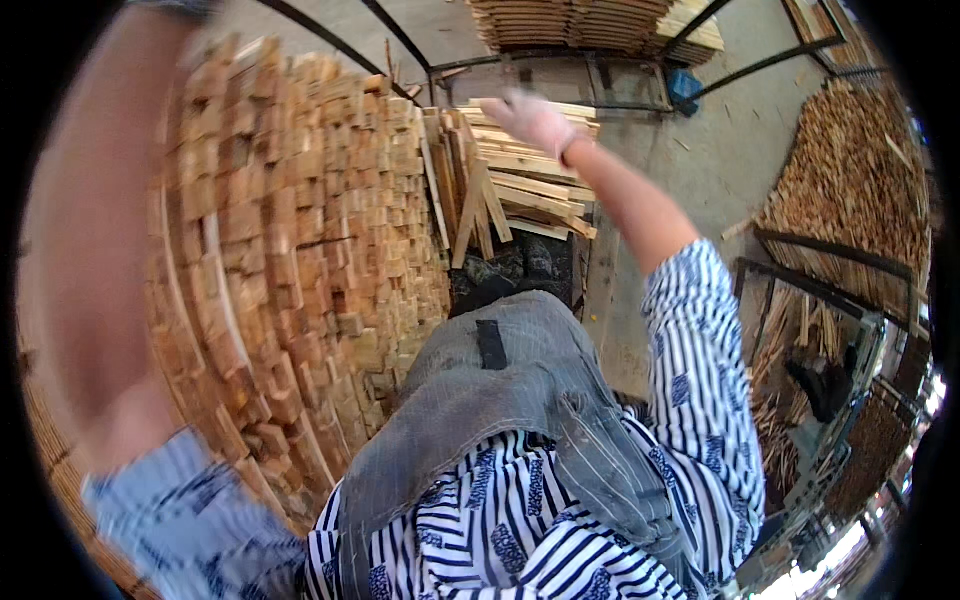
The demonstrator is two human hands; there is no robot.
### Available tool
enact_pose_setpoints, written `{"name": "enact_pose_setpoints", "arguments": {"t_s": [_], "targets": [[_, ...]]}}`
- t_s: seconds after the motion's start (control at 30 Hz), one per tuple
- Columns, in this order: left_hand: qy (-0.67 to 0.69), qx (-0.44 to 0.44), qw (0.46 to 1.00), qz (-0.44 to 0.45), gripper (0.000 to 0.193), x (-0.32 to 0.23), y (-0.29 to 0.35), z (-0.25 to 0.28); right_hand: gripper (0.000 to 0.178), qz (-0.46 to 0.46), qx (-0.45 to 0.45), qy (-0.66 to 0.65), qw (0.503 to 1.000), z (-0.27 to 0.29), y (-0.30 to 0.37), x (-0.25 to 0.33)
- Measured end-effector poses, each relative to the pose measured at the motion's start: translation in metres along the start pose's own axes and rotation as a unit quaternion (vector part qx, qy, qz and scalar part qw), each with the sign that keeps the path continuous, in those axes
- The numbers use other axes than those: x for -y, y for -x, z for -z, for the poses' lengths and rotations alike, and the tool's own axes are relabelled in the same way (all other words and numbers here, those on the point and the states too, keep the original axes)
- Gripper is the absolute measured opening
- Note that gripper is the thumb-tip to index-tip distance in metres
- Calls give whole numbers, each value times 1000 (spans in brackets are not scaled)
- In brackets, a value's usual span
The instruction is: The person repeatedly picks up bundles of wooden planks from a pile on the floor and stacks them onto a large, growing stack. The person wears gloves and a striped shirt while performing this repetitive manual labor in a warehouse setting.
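Wooden slats lie fanned beneath the gloved right hand, spread and empty, likely reaching to pick one; left hand unseen, arm blurred beside stacked blocks.

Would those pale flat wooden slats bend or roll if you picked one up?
The pale flat wooden slats look stiff and probably stay straight, since they are sawn wood. Their flat faces suggest they would slide, not roll. The loosely leaning ones may topple if pushed. The gloved right hand reaches over them.
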State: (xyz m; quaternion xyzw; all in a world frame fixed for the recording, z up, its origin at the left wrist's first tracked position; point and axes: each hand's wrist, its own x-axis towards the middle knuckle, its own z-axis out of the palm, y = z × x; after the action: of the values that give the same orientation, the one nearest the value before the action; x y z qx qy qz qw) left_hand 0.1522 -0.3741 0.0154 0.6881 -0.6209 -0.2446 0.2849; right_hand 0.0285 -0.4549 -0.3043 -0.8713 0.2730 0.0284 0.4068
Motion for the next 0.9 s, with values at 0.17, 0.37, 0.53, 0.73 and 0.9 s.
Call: {"name": "enact_pose_setpoints", "arguments": {"t_s": [0.17, 0.37, 0.53, 0.73, 0.9], "targets": [[225, 88, 918, 314, 50, 211, -7, -222, 55, -155, 98, -79, 980, -129, 103, -160], [237, 165, 790, 540, 89, 363, 172, -441, 59, -328, 134, -177, 918, -237, 138, -211], [117, 102, 817, 556, 97, 445, 207, -542, 58, -316, 101, -196, 923, -309, 62, -262], [-1, 3, 809, 587, 97, 519, 171, -608, 64, -325, 70, -176, 926, -434, -38, -334], [24, -135, 819, 557, 81, 542, 198, -634, 57, -385, 56, -263, 883, -465, -46, -298]]}}
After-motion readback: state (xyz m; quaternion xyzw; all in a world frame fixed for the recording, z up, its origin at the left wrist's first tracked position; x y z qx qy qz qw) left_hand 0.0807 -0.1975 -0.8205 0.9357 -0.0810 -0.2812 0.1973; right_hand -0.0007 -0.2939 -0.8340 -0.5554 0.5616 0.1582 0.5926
